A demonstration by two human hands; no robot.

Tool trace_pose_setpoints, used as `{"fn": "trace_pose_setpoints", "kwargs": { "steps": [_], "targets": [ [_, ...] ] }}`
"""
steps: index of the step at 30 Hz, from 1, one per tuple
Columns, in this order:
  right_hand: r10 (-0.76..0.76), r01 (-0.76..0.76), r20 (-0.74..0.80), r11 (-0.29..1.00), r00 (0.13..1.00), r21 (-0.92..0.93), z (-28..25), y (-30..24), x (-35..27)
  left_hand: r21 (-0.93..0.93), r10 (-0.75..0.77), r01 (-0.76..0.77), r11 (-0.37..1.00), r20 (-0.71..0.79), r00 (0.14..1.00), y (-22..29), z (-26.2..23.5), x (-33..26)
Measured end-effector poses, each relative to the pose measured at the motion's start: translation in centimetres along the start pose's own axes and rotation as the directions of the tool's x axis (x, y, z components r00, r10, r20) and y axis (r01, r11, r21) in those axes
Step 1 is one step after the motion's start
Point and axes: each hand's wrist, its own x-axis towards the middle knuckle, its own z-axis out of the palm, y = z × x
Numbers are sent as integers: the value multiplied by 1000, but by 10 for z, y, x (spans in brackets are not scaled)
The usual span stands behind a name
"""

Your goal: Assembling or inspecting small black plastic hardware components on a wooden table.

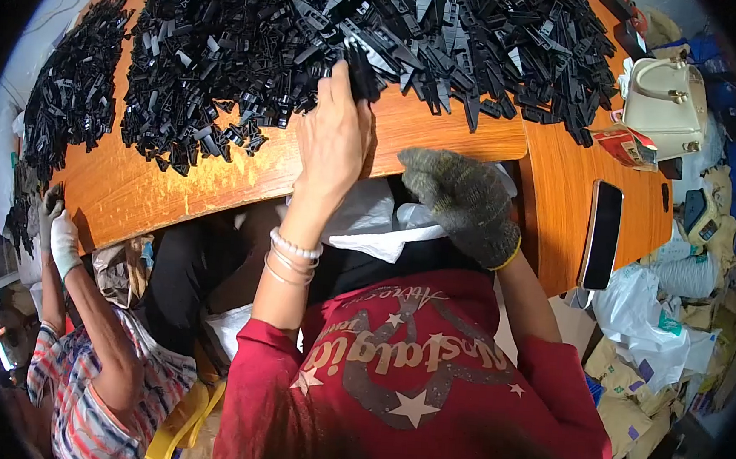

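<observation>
The left hand [333, 137], bare, closes its fingers on a few black plastic parts [362, 71] at the near edge of the big pile [331, 31] on the wooden table [443, 132]. The gloved right hand [459, 202] curls loosely over a white bag [385, 231], just below the table's near edge, holding nothing. A phone [602, 233] lies to the right.

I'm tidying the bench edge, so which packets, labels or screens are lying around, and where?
Phone: flat on the right table section, long dark rectangle, screen blank.
Red packet: right of the black parts pile, beside a cream handbag, crumpled, red and white.
Yellow-cased device: off the table's right edge, small dark screen.
</observation>
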Motion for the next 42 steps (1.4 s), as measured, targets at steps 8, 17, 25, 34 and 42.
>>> {"fn": "trace_pose_setpoints", "kwargs": {
  "steps": [8,17,25,34,42],
  "targets": [
    [-133,95,-120,956,984,-279,33,20,19,-377,-91,66,924,-49,995,-3,-2,-27],
    [-33,16,-76,979,997,-205,29,10,34,-545,-341,279,791,-12,940,-6,-5,-24],
    [-72,49,-82,964,994,-262,33,12,28,-432,-144,-6,902,-314,938,-10,0,-28],
    [371,-380,111,813,922,442,5,-8,35,-435,448,-445,783,-103,888,-11,-28,-52],
    [-73,67,-40,988,997,-140,8,5,34,-128,168,-180,975,-97,981,-29,-29,-15]
  ]
}}
